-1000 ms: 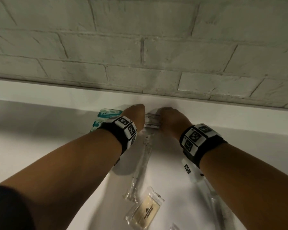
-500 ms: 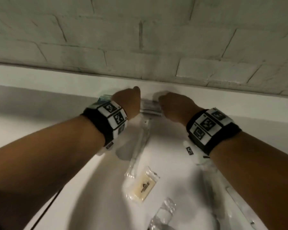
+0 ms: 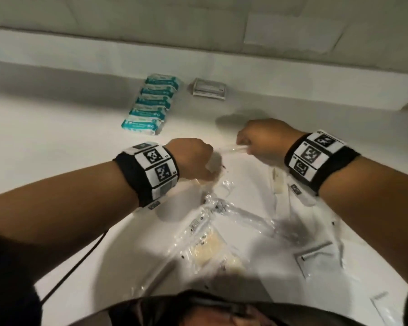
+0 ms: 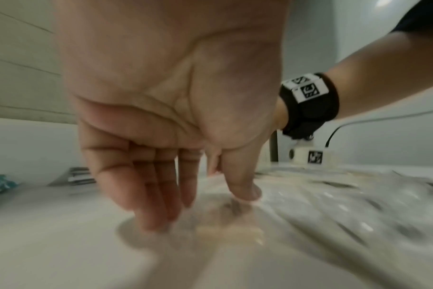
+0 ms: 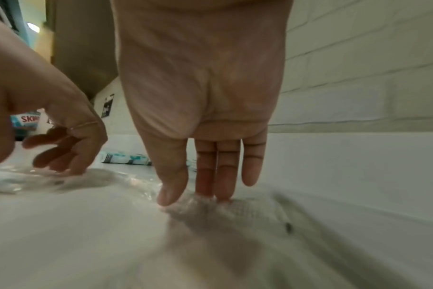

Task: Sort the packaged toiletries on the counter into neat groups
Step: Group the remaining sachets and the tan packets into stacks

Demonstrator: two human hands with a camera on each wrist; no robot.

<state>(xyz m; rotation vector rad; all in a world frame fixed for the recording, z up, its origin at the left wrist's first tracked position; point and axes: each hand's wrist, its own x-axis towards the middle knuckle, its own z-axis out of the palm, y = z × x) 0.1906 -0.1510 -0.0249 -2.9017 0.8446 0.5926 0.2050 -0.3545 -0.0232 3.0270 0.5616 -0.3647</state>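
On the white counter (image 3: 57, 161), a neat row of teal-and-white packets (image 3: 149, 107) lies at the back, with a small stack of silver-white packets (image 3: 209, 90) to its right. My left hand (image 3: 210, 169) reaches down with straight fingers onto a beige packet in clear wrap (image 4: 227, 228), the thumb (image 4: 245, 192) pressing its top. My right hand (image 3: 244, 147) pinches one end of a long clear packet (image 3: 230, 149) between thumb (image 5: 167, 196) and fingers. The wrist views are blurred.
A loose pile of clear-wrapped packets (image 3: 243, 215), some beige (image 3: 210, 252), covers the near middle of the counter. More flat packets (image 3: 316, 252) lie at the near right. A brick wall (image 3: 292, 34) rises behind a low white ledge. A black cable (image 3: 80, 260) hangs at the near left.
Both hands have left the silver-white stack by the wall and come back toward me to the loose pile. The right hand has taken hold of a long clear packet.
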